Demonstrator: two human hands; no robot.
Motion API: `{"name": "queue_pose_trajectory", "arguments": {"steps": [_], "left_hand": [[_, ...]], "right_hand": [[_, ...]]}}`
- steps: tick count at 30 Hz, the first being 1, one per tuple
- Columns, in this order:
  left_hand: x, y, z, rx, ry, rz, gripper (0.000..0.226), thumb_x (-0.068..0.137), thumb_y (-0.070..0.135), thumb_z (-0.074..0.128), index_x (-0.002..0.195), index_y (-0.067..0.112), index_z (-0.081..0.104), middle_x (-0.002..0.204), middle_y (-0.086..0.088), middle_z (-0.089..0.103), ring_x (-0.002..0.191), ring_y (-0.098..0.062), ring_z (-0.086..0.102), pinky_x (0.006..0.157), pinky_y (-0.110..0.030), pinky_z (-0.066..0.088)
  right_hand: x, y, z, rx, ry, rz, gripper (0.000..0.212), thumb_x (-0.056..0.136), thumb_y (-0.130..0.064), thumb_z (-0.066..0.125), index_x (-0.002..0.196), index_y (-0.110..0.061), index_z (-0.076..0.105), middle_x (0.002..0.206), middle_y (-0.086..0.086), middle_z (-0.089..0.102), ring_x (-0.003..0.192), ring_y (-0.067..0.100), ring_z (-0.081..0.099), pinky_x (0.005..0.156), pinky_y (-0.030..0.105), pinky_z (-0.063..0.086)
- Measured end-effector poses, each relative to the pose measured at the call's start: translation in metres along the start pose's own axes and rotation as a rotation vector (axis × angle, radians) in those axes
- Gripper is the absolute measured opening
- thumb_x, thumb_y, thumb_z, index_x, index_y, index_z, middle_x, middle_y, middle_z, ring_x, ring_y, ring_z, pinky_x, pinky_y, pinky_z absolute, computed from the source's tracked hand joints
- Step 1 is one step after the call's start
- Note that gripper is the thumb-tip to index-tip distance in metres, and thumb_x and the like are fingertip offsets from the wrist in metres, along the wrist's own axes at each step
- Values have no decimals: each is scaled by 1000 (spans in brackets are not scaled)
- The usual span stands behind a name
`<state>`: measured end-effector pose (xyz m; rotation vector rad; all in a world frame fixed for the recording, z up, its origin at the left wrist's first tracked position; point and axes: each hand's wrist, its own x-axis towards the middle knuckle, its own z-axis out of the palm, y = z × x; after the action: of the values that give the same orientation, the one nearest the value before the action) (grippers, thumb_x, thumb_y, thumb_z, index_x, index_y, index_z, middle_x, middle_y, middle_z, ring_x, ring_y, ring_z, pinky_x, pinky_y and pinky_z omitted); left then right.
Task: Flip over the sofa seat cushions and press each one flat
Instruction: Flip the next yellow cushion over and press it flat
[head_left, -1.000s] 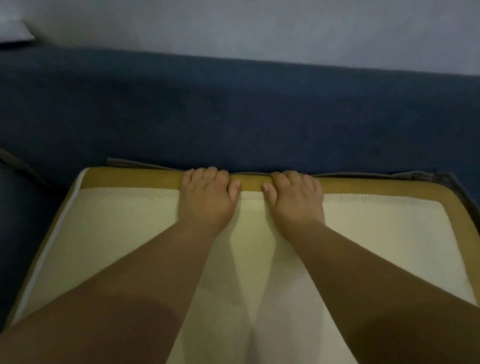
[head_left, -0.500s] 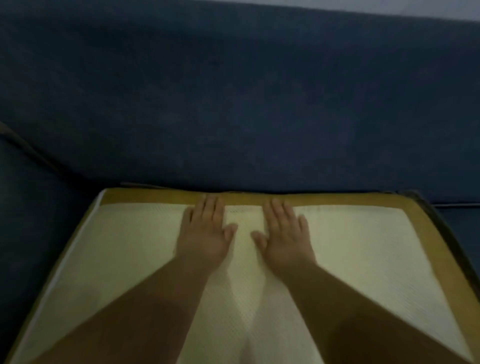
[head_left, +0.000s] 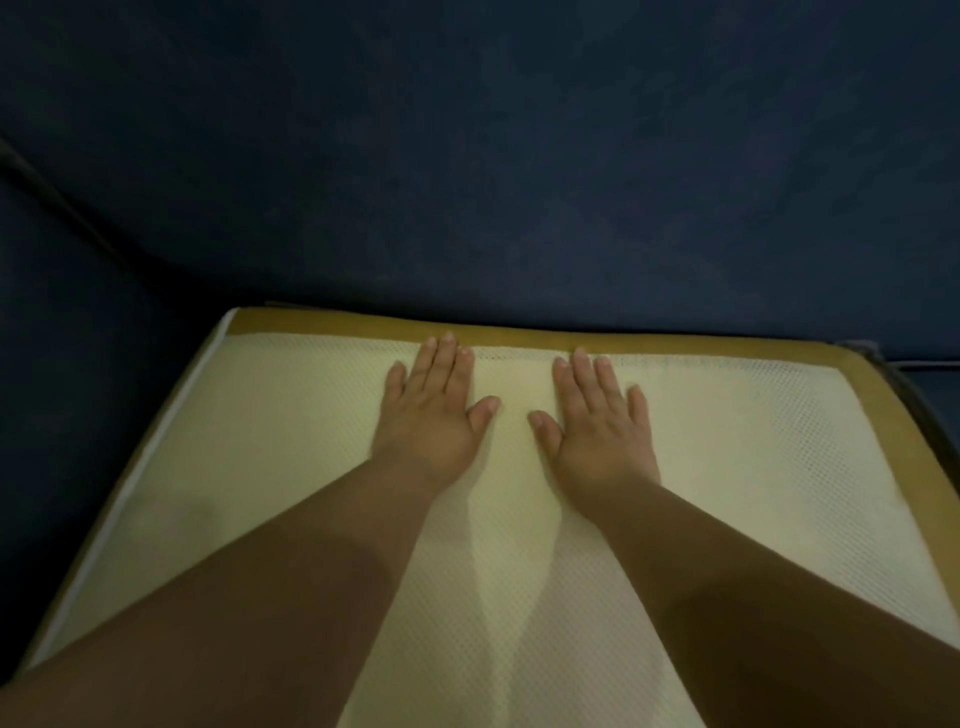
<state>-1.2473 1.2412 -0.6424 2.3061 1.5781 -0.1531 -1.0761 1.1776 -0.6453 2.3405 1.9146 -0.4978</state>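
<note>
Cushion (head_left: 260, 467) first: it lies flat on the seat of the dark blue sofa (head_left: 519, 156), its cream mesh underside facing up and a mustard-yellow border running along its far edge and right side. Its far edge sits against the sofa's backrest. From my head camera, both my arms reach forward over it. My left hand (head_left: 431, 410) lies palm down on the mesh near the far edge, fingers straight and together, thumb spread toward the middle, gripping nothing. My right hand (head_left: 597, 415) lies just beside it in the same way, flat on the mesh, fingers straight, thumb pointing inward, gripping nothing. The thumbs are near each other but apart.
</note>
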Motion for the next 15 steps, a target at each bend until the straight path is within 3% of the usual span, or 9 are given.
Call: {"name": "queue_pose_trajectory", "arguments": {"steps": [4, 8, 10, 12, 15], "left_hand": [[-17, -27, -23, -70, 101, 1, 63, 100, 49, 18, 154, 21, 3, 161, 5, -12, 146, -9, -15, 119, -36, -8], [-34, -81, -41, -26, 379, -143, 62, 100, 44, 19, 154, 19, 2, 161, 1, -12, 147, -14, -15, 117, -47, -6], [-41, -112, -37, 23, 434, -214, 64, 99, 47, 17, 154, 16, 4, 162, -3, -7, 148, -18, -9, 115, -51, -6], [-46, -133, -24, 43, 335, -297, 65, 98, 51, 7, 154, 18, 1, 162, -2, -8, 148, -18, -8, 117, -52, -5], [-43, -145, -2, 10, 164, -365, 66, 95, 53, 3, 153, 23, -7, 161, 3, -14, 146, -13, -15, 119, -47, -6]], "right_hand": [[-1, -17, -20, -11, -24, 45, 65, 99, -53, 8, 154, -24, -13, 160, -4, -24, 145, 16, -24, 119, 51, -6], [1, -97, -42, 137, 267, -136, 65, 100, -48, 16, 155, -24, -9, 159, -5, -24, 145, 14, -24, 117, 51, -12], [5, -140, -39, 187, 385, -229, 66, 99, -49, 16, 154, -22, -9, 156, -6, -26, 146, 15, -23, 116, 50, -15], [9, -166, -16, 172, 317, -271, 66, 99, -49, 11, 154, -21, -13, 156, -4, -29, 145, 16, -24, 115, 49, -16], [15, -169, 27, 49, 51, -285, 62, 100, -49, 6, 153, -23, -14, 160, -3, -22, 145, 16, -26, 117, 50, -13]]}}
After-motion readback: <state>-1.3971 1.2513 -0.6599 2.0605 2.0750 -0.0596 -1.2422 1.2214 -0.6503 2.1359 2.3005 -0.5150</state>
